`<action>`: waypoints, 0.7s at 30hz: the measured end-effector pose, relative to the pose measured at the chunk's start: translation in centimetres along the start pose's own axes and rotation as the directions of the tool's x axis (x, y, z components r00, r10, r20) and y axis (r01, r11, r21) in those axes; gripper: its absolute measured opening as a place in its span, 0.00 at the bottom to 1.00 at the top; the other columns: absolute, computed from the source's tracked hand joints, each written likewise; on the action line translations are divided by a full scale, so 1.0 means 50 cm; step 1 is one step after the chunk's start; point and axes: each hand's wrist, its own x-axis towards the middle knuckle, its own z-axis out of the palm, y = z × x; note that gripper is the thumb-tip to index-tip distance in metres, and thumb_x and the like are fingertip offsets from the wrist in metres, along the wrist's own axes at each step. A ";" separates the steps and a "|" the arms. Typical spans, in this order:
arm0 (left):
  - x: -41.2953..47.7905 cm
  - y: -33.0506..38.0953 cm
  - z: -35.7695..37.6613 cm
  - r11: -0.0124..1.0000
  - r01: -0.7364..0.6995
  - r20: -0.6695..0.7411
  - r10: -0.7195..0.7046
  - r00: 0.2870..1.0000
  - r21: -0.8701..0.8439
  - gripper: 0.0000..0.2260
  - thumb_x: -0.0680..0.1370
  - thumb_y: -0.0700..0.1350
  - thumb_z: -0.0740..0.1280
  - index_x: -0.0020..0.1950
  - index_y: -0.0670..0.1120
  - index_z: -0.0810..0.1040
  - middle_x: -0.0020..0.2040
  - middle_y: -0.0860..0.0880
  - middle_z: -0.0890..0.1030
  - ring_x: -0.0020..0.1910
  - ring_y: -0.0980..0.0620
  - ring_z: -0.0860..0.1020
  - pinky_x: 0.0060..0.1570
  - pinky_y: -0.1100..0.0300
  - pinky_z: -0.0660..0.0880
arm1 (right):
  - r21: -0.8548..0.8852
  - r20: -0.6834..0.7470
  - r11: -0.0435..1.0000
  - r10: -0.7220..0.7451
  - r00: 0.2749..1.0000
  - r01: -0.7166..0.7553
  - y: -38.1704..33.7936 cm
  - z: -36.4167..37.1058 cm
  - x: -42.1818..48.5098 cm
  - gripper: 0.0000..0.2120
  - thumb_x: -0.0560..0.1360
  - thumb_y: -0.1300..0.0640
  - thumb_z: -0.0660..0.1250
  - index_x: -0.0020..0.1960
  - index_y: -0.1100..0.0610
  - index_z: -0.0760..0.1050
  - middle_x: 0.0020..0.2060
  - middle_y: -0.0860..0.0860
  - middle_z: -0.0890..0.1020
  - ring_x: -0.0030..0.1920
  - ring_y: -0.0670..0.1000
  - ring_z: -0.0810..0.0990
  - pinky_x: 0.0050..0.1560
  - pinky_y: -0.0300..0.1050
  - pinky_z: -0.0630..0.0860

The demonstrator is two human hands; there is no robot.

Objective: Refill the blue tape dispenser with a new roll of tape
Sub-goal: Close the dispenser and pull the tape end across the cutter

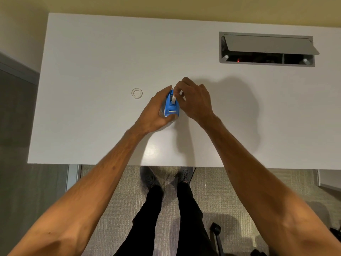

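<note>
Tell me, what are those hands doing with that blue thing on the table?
A person is standing at a white table and working on a blue tape dispenser. The left hand wraps around its side to keep it steady. The right hand pinches a white strip of tape at the top of the dispenser. A small clear ring, which looks like an empty tape core, lies on the table just to the left, with nothing touching it.

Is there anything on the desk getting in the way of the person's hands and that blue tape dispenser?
Nothing visible does. The left hand already grips the blue plastic tape dispenser, and the right hand pinches at its top. The small clear ring lies apart on the white desk, to the left.
</note>
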 end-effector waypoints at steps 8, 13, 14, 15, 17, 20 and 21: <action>0.014 -0.030 0.002 0.993 -0.031 0.019 0.029 0.999 0.110 0.40 0.80 0.52 0.76 0.87 0.50 0.59 0.84 0.51 0.68 0.83 0.48 0.69 0.82 0.43 0.69 | -0.040 -0.053 0.999 0.034 0.998 -0.036 -0.011 -0.003 -0.002 0.06 0.82 0.52 0.67 0.52 0.52 0.81 0.49 0.48 0.82 0.40 0.51 0.81 0.48 0.51 0.77; 0.006 -0.025 0.003 0.996 -0.014 0.002 0.014 1.000 0.086 0.40 0.79 0.51 0.77 0.87 0.52 0.60 0.83 0.51 0.70 0.81 0.47 0.72 0.80 0.43 0.71 | -0.036 -0.074 0.999 -0.027 0.997 0.024 -0.014 -0.003 -0.004 0.09 0.84 0.55 0.63 0.50 0.55 0.80 0.47 0.50 0.82 0.38 0.52 0.78 0.47 0.50 0.73; 0.005 -0.023 0.004 0.996 -0.006 -0.011 0.006 1.000 0.085 0.40 0.79 0.51 0.78 0.86 0.52 0.61 0.83 0.52 0.71 0.81 0.47 0.72 0.80 0.43 0.72 | -0.027 -0.079 0.999 -0.044 0.996 0.042 -0.013 -0.003 -0.007 0.09 0.84 0.56 0.63 0.49 0.55 0.80 0.46 0.51 0.82 0.37 0.53 0.79 0.47 0.51 0.74; 0.006 -0.021 0.005 0.996 -0.003 -0.020 0.005 1.000 0.084 0.40 0.79 0.51 0.78 0.86 0.51 0.61 0.83 0.51 0.71 0.80 0.47 0.73 0.79 0.43 0.72 | -0.022 -0.084 0.998 -0.061 0.995 0.060 -0.012 -0.003 -0.009 0.08 0.84 0.57 0.64 0.49 0.56 0.80 0.46 0.51 0.83 0.37 0.53 0.79 0.47 0.51 0.75; 0.007 -0.018 0.006 0.997 -0.011 -0.021 0.013 1.000 0.082 0.40 0.79 0.50 0.78 0.86 0.49 0.62 0.83 0.50 0.71 0.80 0.46 0.73 0.79 0.43 0.72 | -0.033 -0.083 0.996 -0.087 0.993 0.084 -0.008 -0.002 -0.016 0.08 0.83 0.56 0.65 0.49 0.56 0.81 0.46 0.52 0.83 0.39 0.53 0.80 0.48 0.51 0.75; 0.006 -0.016 0.006 0.996 -0.006 -0.013 0.007 1.000 0.087 0.40 0.79 0.49 0.78 0.86 0.49 0.61 0.83 0.50 0.70 0.81 0.46 0.72 0.80 0.43 0.72 | -0.064 -0.106 0.994 -0.097 0.990 0.090 -0.007 0.004 -0.033 0.07 0.82 0.55 0.66 0.49 0.54 0.80 0.46 0.50 0.83 0.42 0.52 0.80 0.51 0.51 0.74; 0.006 -0.017 0.005 0.996 -0.004 -0.015 0.005 1.000 0.087 0.40 0.79 0.49 0.78 0.86 0.49 0.61 0.83 0.50 0.70 0.81 0.46 0.72 0.80 0.43 0.72 | -0.079 -0.123 0.993 -0.094 0.988 0.085 -0.010 0.007 -0.041 0.07 0.82 0.55 0.65 0.48 0.54 0.80 0.46 0.50 0.83 0.42 0.52 0.80 0.52 0.51 0.73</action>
